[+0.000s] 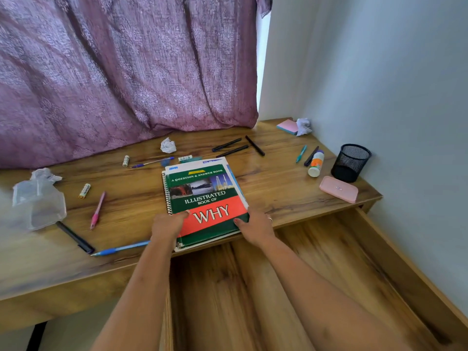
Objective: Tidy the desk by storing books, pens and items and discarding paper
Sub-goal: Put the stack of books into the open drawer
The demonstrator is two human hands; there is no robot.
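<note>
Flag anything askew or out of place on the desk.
Book stack sits skewed, overhanging the desk edge above the open drawer. Glue bottle lies tipped over beside the mesh cup.

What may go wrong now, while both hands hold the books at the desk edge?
The book stack is uneven, so lower books may slide out if the left hand and right hand lift it toward the open drawer. The left forearm may also knock the blue pen off the desk.
</note>
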